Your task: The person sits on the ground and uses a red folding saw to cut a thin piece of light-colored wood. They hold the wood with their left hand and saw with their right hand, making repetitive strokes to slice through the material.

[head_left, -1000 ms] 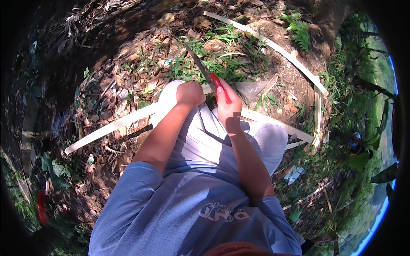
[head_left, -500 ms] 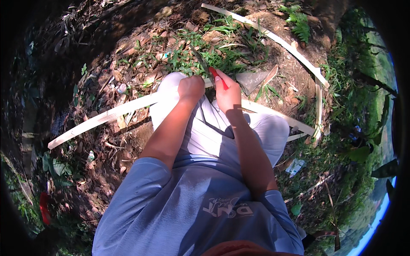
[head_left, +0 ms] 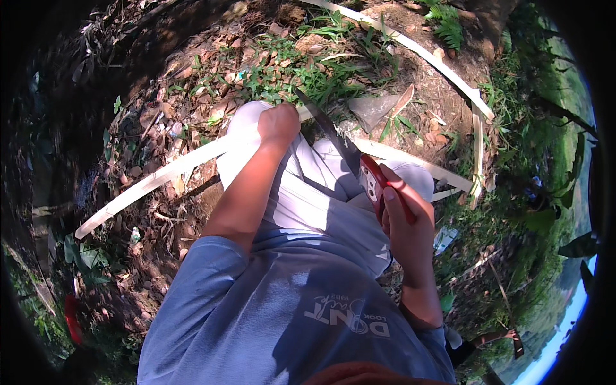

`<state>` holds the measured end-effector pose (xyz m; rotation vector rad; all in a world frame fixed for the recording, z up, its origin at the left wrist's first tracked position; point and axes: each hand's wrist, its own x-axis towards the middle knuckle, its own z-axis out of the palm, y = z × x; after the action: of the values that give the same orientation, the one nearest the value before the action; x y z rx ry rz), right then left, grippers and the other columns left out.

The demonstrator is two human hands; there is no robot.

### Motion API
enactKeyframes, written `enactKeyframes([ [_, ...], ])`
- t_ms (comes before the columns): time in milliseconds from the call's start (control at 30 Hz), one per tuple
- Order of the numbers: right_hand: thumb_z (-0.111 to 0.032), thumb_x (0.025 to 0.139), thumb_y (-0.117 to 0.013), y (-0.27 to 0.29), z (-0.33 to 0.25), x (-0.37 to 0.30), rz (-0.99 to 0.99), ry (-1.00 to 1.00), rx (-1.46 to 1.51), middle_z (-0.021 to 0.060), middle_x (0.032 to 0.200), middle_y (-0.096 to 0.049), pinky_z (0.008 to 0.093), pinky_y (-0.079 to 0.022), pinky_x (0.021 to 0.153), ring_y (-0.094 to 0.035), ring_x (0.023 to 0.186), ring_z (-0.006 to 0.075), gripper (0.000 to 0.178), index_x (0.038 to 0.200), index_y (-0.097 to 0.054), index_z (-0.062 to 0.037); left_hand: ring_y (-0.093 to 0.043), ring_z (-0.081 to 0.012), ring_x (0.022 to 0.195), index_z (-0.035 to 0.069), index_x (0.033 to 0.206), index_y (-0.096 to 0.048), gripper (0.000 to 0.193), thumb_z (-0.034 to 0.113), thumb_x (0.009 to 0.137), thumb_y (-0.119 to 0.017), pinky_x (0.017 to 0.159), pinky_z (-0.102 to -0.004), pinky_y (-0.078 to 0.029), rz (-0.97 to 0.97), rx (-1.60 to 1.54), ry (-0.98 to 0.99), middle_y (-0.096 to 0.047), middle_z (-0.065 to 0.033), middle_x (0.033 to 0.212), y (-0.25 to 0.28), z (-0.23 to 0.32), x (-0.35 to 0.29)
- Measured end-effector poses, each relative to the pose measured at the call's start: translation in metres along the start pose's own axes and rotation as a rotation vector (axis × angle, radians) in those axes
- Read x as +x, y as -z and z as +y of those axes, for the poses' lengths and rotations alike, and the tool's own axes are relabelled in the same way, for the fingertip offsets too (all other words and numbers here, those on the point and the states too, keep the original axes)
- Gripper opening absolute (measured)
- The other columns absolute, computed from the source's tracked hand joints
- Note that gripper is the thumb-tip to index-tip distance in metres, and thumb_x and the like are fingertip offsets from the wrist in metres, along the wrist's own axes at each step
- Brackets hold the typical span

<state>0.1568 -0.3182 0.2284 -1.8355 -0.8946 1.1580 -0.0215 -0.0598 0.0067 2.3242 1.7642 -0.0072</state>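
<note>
While left hand [head_left: 279, 124] grips pale wooden strip [head_left: 154, 182] at left knee [head_left: 247, 122], right hand [head_left: 407, 208] clasps red-handled saw [head_left: 350, 154], blade [head_left: 321, 120] slanting far-left across strip; whether teeth touch wood, cannot tell. For clean cutting, best brace strip firmly on knee, use long, light strokes, left hand well clear of teeth. Grey flat piece [head_left: 372, 110] just beyond strip; farther right, second pale strip [head_left: 420, 52], fern [head_left: 449, 29] near it.

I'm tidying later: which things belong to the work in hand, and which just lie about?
In hand:
red-handled saw, right hand
pale wooden strip, left hand

Lying about:
upper pale strip, untouched, role unclear
flat grey piece
red object, far left
</note>
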Motion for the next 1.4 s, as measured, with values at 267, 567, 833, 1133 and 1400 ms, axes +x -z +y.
enactKeyframes([
  [267, -0.02, 0.106, -0.062, -0.093, 0.037, 0.148, 0.055, 0.308, 0.068, 0.017, 0.102, -0.079, 0.0342, -0.057, 0.083, -0.076, 0.091, 0.0239, 0.036, 0.134, -0.07, 0.0003, -0.08, -0.0327, 0.083, 0.003, 0.1, -0.073, 0.024, 0.018, 0.095, -0.056, 0.074, -0.0436, -0.063, 0.0, 0.059, -0.016, -0.08, -0.017, 0.095, -0.004, -0.002, -0.002],
  [567, -0.023, 0.105, -0.063, -0.116, 0.038, 0.181, 0.059, 0.396, -0.059, 0.0229, 0.101, -0.078, 0.0374, -0.057, 0.082, -0.076, 0.089, 0.0317, 0.036, 0.133, -0.071, -0.0019, -0.079, -0.0323, 0.08, 0.003, 0.097, -0.074, 0.022, 0.017, 0.094, -0.056, 0.07, -0.0423, -0.062, 0.04, 0.098, -0.064, -0.08, -0.0146, 0.09, -0.019, -0.004, 0.005],
  [833, -0.024, 0.107, -0.063, 0.005, -0.023, 0.04, -0.069, -0.039, 0.082, -0.0013, 0.083, -0.064, 0.0232, -0.044, 0.065, -0.055, 0.073, 0.0045, 0.04, 0.14, -0.068, -0.002, -0.079, -0.0325, 0.08, 0.003, 0.1, -0.072, 0.021, 0.016, 0.095, -0.056, 0.071, -0.0443, -0.062, 0.016, 0.079, -0.007, -0.079, -0.0158, 0.09, -0.013, -0.003, 0.004],
  [1133, -0.026, 0.108, -0.063, -0.062, 0.01, 0.127, 0.021, 0.216, 0.009, 0.0031, 0.078, -0.07, 0.0245, -0.047, 0.063, -0.059, 0.066, 0.0076, 0.039, 0.137, -0.07, 0.0001, -0.08, -0.0306, 0.081, 0.003, 0.1, -0.072, 0.02, 0.016, 0.095, -0.058, 0.071, -0.042, -0.062, 0.025, 0.114, -0.056, -0.08, -0.0156, 0.093, -0.015, -0.007, 0.001],
  [1400, -0.021, 0.103, -0.065, -0.097, 0.011, 0.206, -0.005, 0.321, -0.045, 0.019, 0.089, -0.078, 0.0331, -0.055, 0.076, -0.072, 0.078, 0.0187, 0.034, 0.124, -0.073, 0.0048, -0.079, -0.0337, 0.083, 0.004, 0.102, -0.074, 0.023, 0.019, 0.093, -0.059, 0.074, -0.0434, -0.062, -0.034, 0.145, -0.051, -0.08, -0.0157, 0.092, -0.015, -0.005, 0.008],
])
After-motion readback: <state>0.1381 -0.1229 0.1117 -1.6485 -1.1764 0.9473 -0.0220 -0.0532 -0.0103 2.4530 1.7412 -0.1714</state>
